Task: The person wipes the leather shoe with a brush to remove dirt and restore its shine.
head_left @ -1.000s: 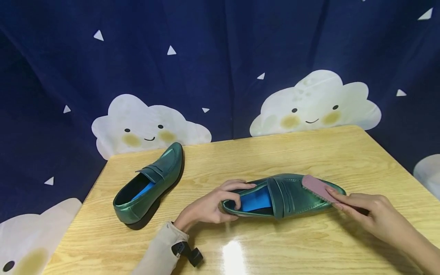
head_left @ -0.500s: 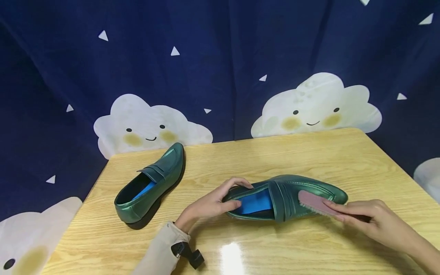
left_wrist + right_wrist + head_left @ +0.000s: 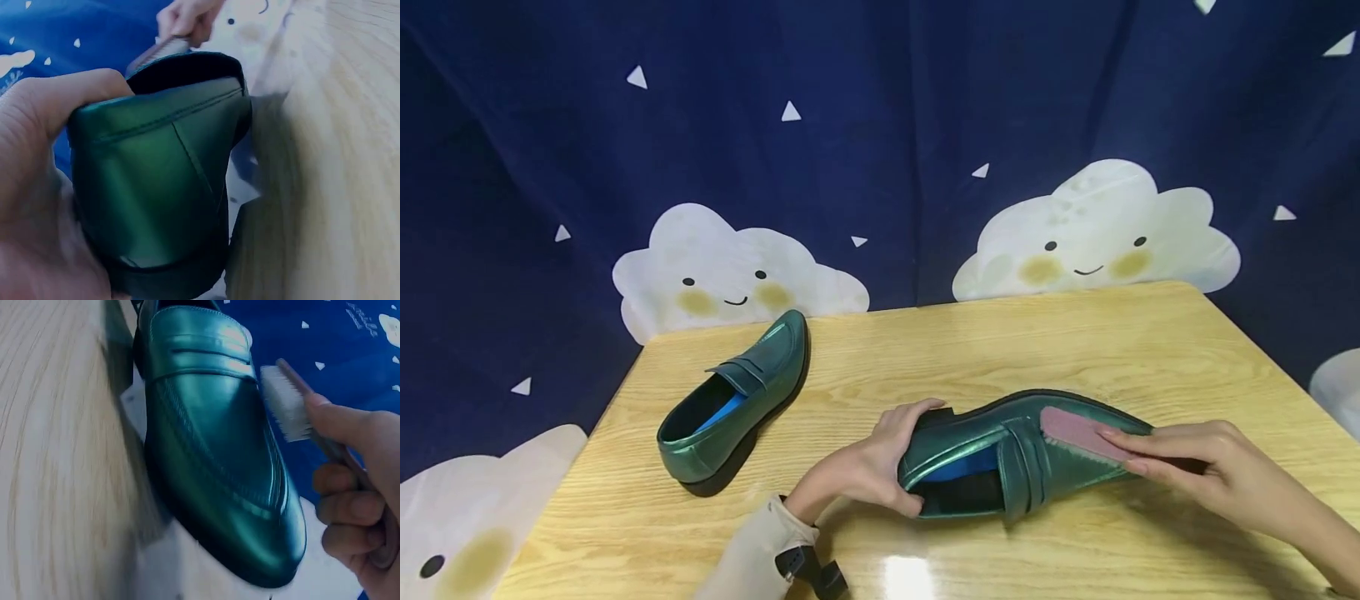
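A shiny green loafer (image 3: 977,454) with a blue insole is tilted toward me over the table, its toe to the right. My left hand (image 3: 880,458) grips it at the heel, thumb at the opening's rim; the heel's back (image 3: 156,181) fills the left wrist view. My right hand (image 3: 1202,462) holds a pink-backed brush (image 3: 1078,433) by its handle, over the loafer's vamp. In the right wrist view the brush's white bristles (image 3: 284,403) face the side of the strap, with a small gap between.
A matching green loafer (image 3: 737,408) stands on the left of the wooden table (image 3: 1000,333), toe pointing away. A dark blue curtain (image 3: 880,150) with clouds hangs behind the table. A black strap device (image 3: 808,567) sits on my left sleeve.
The loafer in my left hand has rolled toward me, showing more of its far side and sole edge. The brush has shifted left along the vamp toward the strap.
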A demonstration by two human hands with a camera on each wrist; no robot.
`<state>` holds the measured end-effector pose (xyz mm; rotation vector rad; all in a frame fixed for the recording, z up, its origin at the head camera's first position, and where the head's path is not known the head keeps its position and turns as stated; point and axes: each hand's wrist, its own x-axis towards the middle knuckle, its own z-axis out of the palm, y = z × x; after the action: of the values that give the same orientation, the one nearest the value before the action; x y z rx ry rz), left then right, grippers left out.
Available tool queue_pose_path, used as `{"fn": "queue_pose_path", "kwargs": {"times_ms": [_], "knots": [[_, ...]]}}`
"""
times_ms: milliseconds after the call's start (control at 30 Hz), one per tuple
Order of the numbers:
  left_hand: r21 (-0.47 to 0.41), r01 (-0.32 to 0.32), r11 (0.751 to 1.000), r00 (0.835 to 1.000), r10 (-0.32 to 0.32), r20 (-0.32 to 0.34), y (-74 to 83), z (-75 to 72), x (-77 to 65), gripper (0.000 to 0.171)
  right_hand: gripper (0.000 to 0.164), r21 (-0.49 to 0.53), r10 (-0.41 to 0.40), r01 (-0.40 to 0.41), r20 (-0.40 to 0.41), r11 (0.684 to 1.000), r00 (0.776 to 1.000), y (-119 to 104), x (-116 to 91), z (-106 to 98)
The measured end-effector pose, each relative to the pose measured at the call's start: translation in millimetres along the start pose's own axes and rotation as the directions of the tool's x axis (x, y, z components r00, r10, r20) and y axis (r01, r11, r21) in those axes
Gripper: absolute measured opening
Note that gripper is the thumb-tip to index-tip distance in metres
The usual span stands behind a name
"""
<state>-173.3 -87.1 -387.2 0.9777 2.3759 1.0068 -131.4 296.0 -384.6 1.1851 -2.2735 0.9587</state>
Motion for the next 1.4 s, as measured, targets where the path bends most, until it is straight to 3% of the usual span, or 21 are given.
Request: {"fn": "queue_pose_path", "kwargs": {"times_ms": [100,200,300,367,433,567,767,933,1033,1133,1267,1400], "knots": [[0.024,-0.031,0.999,1.000,0.031,0.003,-0.7,2.0,-1.5,0.115,0.047,-0.096,0.053,-0.053,0.000,0.994,0.999,-6.2,7.8,1.9],[0.040,-0.101,0.994,0.995,0.101,-0.013,-4.9,4.2,-2.5,0.117,0.052,-0.130,0.068,-0.060,0.056,0.990,0.996,-12.2,11.7,8.8],[0.117,-0.162,0.980,0.986,0.166,-0.026,-10.5,6.7,-1.2,0.120,0.053,-0.015,0.052,-0.050,0.160,0.999,0.986,-20.7,8.7,12.5],[0.174,-0.189,0.967,0.979,0.198,-0.040,-14.0,7.7,0.5,0.121,0.052,0.006,0.026,-0.028,0.195,1.000,0.980,-26.1,6.9,11.5],[0.209,-0.210,0.955,0.973,0.224,-0.048,-16.7,7.7,3.1,0.120,0.049,-0.040,0.032,-0.025,0.188,0.999,0.982,-30.8,6.7,8.3],[0.193,-0.237,0.952,0.967,0.250,-0.043,-18.1,5.8,6.7,0.115,0.041,-0.200,0.016,0.008,0.118,0.980,0.993,-33.4,5.1,5.8],[0.122,-0.232,0.965,0.972,0.235,-0.011,-16.4,1.0,6.9,0.109,0.041,-0.111,-0.014,0.026,0.106,0.993,0.994,-35.3,-4.6,2.5],[0.059,-0.228,0.972,0.973,0.230,-0.029,-16.0,-2.2,7.2,0.102,0.031,-0.192,0.016,-0.015,0.000,0.981,1.000,-27.5,-7.6,-0.8],[0.055,-0.215,0.975,0.976,0.217,-0.034,-15.2,-2.0,6.8,0.100,0.040,-0.172,0.043,-0.032,0.061,0.985,0.997,-26.2,-12.0,-0.7],[0.056,-0.194,0.979,0.980,0.196,-0.033,-14.0,-1.9,6.8,0.100,0.044,-0.094,0.012,-0.003,0.096,0.996,0.995,-26.1,-13.5,-1.9],[0.041,-0.165,0.985,0.986,0.167,-0.032,-14.2,-2.3,6.8,0.099,0.030,-0.155,0.001,-0.005,-0.023,0.988,1.000,-23.8,-8.1,-1.9],[0.014,-0.162,0.987,0.986,0.163,-0.034,-15.4,-4.3,7.4,0.097,0.038,-0.227,0.000,-0.018,-0.081,0.974,0.997,-22.8,-5.6,2.8]]}}
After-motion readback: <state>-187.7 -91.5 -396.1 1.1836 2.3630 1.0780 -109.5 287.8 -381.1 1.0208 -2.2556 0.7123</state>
